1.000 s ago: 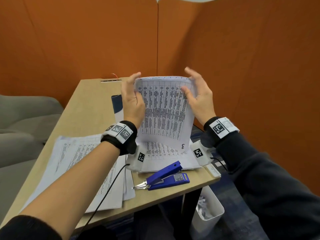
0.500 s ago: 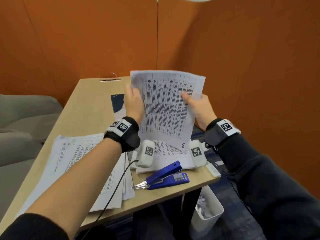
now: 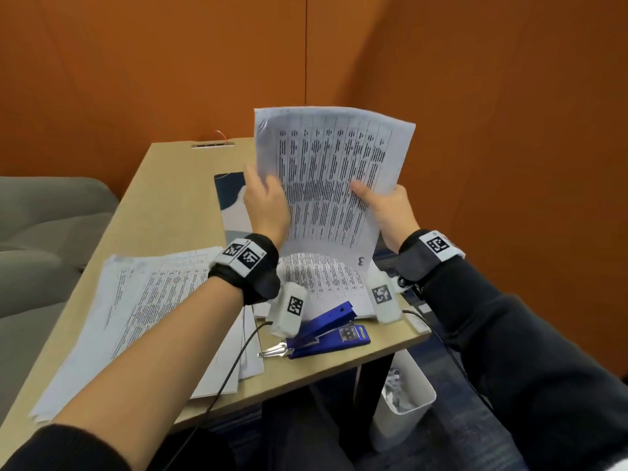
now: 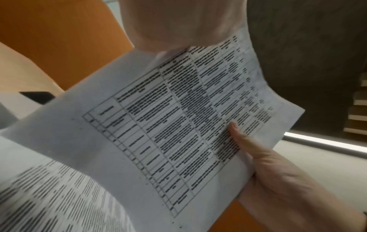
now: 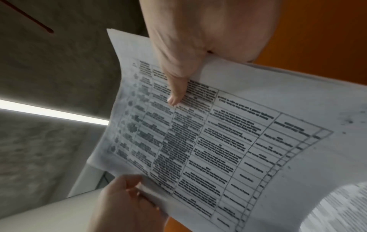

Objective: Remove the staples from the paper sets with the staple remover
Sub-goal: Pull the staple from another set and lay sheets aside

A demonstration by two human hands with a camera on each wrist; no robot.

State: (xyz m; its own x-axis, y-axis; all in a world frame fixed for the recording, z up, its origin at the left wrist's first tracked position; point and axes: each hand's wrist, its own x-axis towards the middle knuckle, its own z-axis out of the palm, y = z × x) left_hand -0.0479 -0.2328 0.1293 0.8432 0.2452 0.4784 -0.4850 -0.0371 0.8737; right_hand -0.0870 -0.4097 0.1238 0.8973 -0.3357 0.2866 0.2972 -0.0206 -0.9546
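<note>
While both hands lift it above the desk [image 3: 163, 205], the paper set [image 3: 333, 178] stands nearly upright, printed table facing the person, its lower part curving down to pages resting on the desk.

Left hand [image 3: 266, 205]: grasps the set's left edge, fingers curled round it; in the right wrist view the fingertips [image 5: 135, 190] pinch that edge.

Right hand [image 3: 390, 212]: grasps the right edge, thumb [image 4: 237, 135] pressed flat on the printed face, other fingers hidden behind the sheets.

Staple remover [image 3: 323, 333]: blue, with a metal tip pointing left; lies on the desk's near edge, below the raised set, untouched by either hand.

Stack [image 3: 146, 317]: loose printed sheets, spread on the desk's near left, under the left forearm.

Booklet [image 3: 231, 195]: dark blue and white cover, flat on the desk beyond the left hand.

Bin [image 3: 404, 406]: white, on the floor beside the desk's near right leg, with paper scraps inside.

Sofa [image 3: 44, 226]: grey, left of the desk.

Walls [image 3: 170, 69]: orange panels behind and to the right.

Whether a staple remains in the set cannot be told.
</note>
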